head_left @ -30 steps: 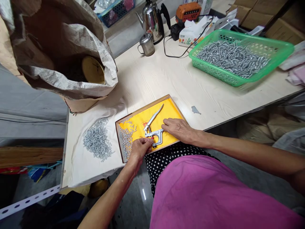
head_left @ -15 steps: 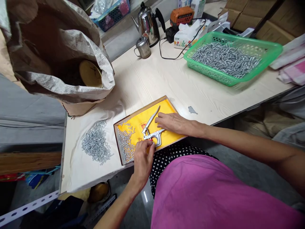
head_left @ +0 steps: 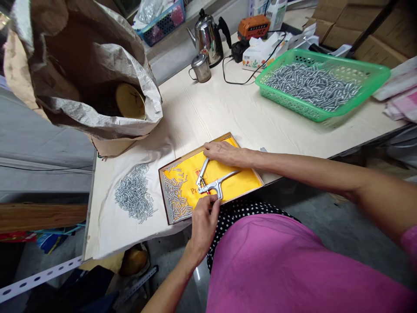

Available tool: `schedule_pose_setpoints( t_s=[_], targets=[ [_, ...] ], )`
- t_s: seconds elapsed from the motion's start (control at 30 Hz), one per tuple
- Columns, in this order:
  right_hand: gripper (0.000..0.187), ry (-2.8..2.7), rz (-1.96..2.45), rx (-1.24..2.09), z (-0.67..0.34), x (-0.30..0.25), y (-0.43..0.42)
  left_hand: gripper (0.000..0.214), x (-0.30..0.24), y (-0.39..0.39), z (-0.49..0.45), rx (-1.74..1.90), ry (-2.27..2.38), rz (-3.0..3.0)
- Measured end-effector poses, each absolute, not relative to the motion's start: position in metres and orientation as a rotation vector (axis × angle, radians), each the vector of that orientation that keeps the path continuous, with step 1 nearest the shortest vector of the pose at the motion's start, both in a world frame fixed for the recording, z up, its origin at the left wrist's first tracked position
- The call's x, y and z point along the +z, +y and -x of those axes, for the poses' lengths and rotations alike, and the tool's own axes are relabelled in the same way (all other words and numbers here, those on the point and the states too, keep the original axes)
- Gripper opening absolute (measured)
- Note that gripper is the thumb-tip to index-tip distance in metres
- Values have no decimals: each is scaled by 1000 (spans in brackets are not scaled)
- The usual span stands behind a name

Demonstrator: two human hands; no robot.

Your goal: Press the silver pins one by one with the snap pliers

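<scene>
Silver hand pliers (head_left: 212, 187) with a spring and a red part lie spread apart on the yellow lining of a shallow box (head_left: 164, 208). My right hand (head_left: 224, 153) is bent over the end of their upper handle, the fingertips curled down on it. At the lower jaw tip, my left hand (head_left: 204, 219) pinches thumb and forefinger together; whatever is between them is hidden. Small silver metal pieces (head_left: 176, 198), thin and rod-like, are heaped in the box's left end. A larger pile of small metal pieces (head_left: 135, 193) rests on white cloth left of the box.
A green basket (head_left: 293, 99) full of metal pieces stands back right. A large open sack (head_left: 130, 134) with a yellowish scoop (head_left: 130, 101) is at left. Behind are a kettle (head_left: 208, 39), a metal cup (head_left: 201, 69), an orange battery (head_left: 253, 27) and a black cable (head_left: 236, 82).
My right hand has moved from between the pliers' handles to the upper handle's end. My left fingertips have shifted right along the jaw. The view has shifted slightly.
</scene>
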State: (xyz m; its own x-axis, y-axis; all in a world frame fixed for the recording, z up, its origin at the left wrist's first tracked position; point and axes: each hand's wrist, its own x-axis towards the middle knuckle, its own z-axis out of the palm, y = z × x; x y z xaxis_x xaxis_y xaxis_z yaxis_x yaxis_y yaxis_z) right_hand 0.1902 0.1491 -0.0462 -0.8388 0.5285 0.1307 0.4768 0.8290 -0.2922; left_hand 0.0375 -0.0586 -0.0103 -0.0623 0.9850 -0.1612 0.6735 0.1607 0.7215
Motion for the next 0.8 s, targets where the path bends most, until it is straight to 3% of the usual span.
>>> schedule_pose_setpoints(
  t_s=[0.27,0.43,0.8],
  targets=[
    [20,-2794,709,543,-225,-37,85,38,-20,-33,-3,606,1862,-1047],
    [15,-2766,825,465,-223,-55,67,50,-23,-25,0,528,1826,-930],
    [16,-2725,828,352,-220,-65,64,48,-21,-24,-4,453,1807,-993]
  ],
)
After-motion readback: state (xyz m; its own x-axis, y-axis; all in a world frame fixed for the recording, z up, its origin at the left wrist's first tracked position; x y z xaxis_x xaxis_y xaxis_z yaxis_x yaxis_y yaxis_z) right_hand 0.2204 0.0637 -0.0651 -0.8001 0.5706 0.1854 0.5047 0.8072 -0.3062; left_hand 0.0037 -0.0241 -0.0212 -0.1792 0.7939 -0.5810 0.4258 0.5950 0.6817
